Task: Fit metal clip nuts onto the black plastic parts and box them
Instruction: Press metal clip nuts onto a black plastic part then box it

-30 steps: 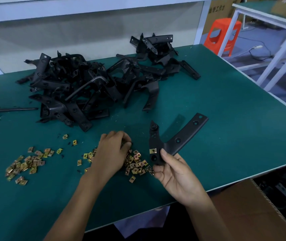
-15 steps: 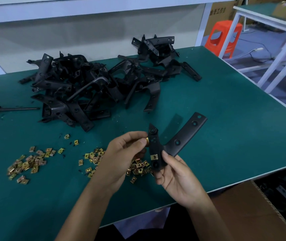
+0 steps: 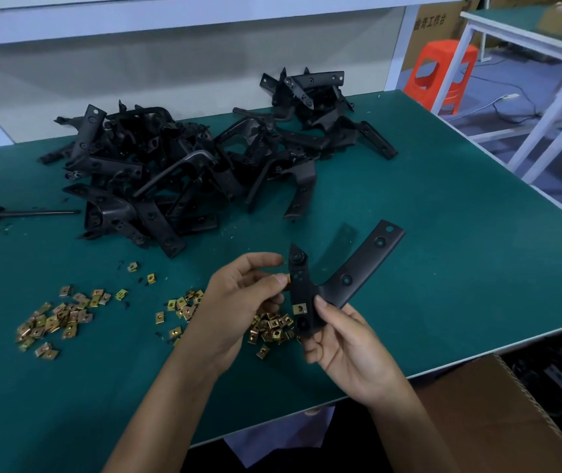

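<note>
My right hand (image 3: 344, 339) grips the lower end of a black V-shaped plastic part (image 3: 348, 278), held upright above the green table (image 3: 443, 268). One brass clip nut (image 3: 299, 308) sits on the part's left arm just above my thumb. My left hand (image 3: 242, 302) pinches another clip nut (image 3: 286, 278) between thumb and forefinger, pressed against the left edge of that arm. Loose clip nuts lie in a pile (image 3: 272, 327) under my hands and in a second pile (image 3: 58, 317) to the left.
A large heap of black plastic parts (image 3: 184, 172) covers the back of the table. A thin black rod (image 3: 34, 213) lies at the far left. An open cardboard box (image 3: 498, 414) stands below the table's front right edge. An orange stool (image 3: 440, 73) and white frame stand beyond.
My left hand lifted from the nut pile with a clip nut and brought it to the left edge of the black part. My right hand kept holding the part.
</note>
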Tool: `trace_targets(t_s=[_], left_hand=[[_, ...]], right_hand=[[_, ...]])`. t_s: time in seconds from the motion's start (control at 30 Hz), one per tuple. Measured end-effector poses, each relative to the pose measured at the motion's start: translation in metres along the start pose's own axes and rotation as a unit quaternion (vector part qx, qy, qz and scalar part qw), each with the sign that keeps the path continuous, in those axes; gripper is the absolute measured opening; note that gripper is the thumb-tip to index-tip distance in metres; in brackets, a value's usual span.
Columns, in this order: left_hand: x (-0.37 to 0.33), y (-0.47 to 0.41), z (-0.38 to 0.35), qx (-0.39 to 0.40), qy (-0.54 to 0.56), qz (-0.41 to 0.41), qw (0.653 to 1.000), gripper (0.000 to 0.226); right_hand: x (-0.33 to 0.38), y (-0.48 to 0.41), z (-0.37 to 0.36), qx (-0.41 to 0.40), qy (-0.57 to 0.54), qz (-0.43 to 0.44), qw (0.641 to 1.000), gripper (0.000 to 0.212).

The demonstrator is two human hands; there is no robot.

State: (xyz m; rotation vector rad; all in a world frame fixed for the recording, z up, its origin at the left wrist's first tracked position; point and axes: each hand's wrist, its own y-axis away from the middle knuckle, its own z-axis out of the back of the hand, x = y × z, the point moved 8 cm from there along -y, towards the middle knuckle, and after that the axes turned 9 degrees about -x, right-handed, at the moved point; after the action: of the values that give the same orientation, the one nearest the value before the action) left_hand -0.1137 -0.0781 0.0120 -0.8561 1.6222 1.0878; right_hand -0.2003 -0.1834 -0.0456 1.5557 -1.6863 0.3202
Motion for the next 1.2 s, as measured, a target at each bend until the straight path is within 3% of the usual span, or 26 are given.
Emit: trace_targets(t_s=[0.13,0.3,0.43,0.5,0.67,0.87,0.97,1.2], left_hand=[[0.000,-0.002,0.004,-0.020,-0.040,-0.008,0.999,0.021],[0.001,-0.001,0.005,-0.034,-0.046,-0.016,0.998,0.020],[0.001,0.001,0.002,-0.053,-0.031,-0.027,0.998,0.018],[0.001,0.001,0.002,-0.056,-0.024,-0.027,0.998,0.017],[0.000,0.003,0.001,-0.037,-0.019,-0.023,0.999,0.017],[0.000,0.003,0.003,0.013,-0.018,0.018,1.000,0.024],[-0.006,0.004,0.001,0.021,-0.053,0.004,0.998,0.023],[0.004,0.004,0.002,0.000,-0.096,-0.051,0.994,0.013]], right_hand=[[-0.001,-0.001,0.001,-0.005,0.014,0.012,1.000,0.042],[-0.002,0.000,0.000,0.001,0.021,0.018,1.000,0.030],[-0.002,0.000,0.000,0.002,0.021,0.015,1.000,0.038],[-0.001,0.000,0.000,0.004,0.020,0.014,1.000,0.029],[0.000,0.003,-0.003,0.014,0.014,0.004,1.000,0.013],[-0.004,0.001,-0.003,0.011,0.049,-0.006,0.999,0.027],[-0.004,0.000,-0.005,0.014,0.063,0.003,0.998,0.017],[-0.010,0.010,-0.006,-0.041,0.042,0.007,0.998,0.017]])
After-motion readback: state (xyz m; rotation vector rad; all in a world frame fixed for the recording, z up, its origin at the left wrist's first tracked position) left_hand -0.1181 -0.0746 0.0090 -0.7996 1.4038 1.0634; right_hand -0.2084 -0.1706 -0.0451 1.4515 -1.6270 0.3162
